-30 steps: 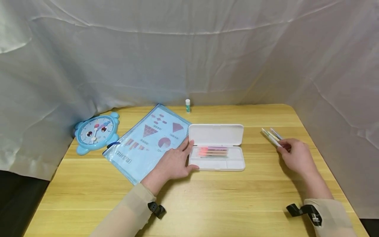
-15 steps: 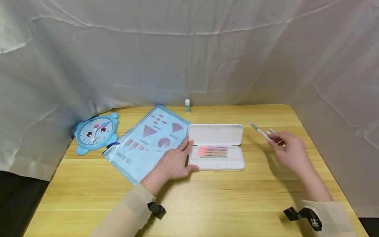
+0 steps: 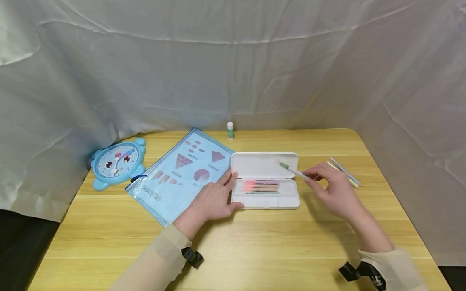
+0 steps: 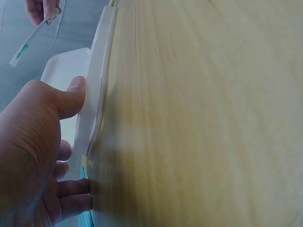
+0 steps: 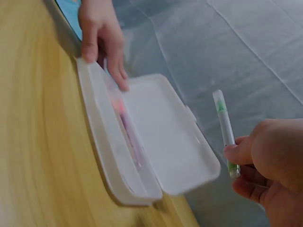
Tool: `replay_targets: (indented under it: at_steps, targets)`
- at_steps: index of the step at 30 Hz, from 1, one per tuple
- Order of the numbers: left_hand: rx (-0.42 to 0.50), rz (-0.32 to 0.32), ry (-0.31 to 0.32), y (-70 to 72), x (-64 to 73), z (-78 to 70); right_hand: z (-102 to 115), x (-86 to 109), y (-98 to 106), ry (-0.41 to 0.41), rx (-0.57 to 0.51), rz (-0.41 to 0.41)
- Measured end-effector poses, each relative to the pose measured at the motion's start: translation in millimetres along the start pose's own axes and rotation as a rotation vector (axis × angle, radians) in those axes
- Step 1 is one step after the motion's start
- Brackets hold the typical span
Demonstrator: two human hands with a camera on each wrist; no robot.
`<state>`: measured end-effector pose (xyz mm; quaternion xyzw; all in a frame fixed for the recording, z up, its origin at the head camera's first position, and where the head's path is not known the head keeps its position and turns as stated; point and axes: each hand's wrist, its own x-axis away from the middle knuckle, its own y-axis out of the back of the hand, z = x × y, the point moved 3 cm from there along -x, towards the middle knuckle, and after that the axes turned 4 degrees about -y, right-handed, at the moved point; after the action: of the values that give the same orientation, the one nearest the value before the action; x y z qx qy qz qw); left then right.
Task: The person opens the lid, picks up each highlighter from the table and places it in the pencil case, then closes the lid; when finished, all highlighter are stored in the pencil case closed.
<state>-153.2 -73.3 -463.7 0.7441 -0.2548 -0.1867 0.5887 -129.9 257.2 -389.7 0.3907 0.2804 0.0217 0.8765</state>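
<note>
An open white pencil case (image 3: pixel 289 202) lies on the wooden table, its lid (image 3: pixel 255 163) folded back. Several pens (image 3: pixel 265 186) with pink, orange and purple tints lie side by side in its rear compartment. My left hand (image 3: pixel 214 200) holds the case's left end, thumb at the front wall and fingers around the back. Between thumb and fingers, my right hand (image 3: pixel 335 190) pinches a white marker with green ends and a clear cap (image 5: pixel 226 127). The marker's tip overlaps the lid in the head view. Behind the right hand, a few slim pens (image 3: pixel 345 171) rest on the table.
A blue zip folder (image 3: pixel 171 173) with printed shapes lies left of the case, partly under my left forearm. Beyond it is a blue animal-shaped toy clock (image 3: pixel 118 161). A glue stick (image 3: pixel 230 131) stands at the back edge, before a grey curtain (image 3: pixel 233 72).
My right hand has picked the green marker up from the pens on the right and carried it left toward the case. My left hand stays at the case's end.
</note>
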Motion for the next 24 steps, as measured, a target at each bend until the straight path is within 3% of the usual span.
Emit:
replay_targets:
  at_steps: [14, 18, 24]
  targets:
    - [-0.008, 0.002, 0.004, -3.1, -0.5, 1.5, 22, 0.1, -45, 0.098, -0.098, 0.182]
    - [-0.009, -0.004, 0.002, -2.5, -0.3, 1.2, 27, 0.3, -56, 0.082, -0.108, 0.238]
    - [-0.016, -0.004, -0.001, -1.6, -0.8, 0.6, 31, 3.3, -70, 0.035, -0.042, 0.328]
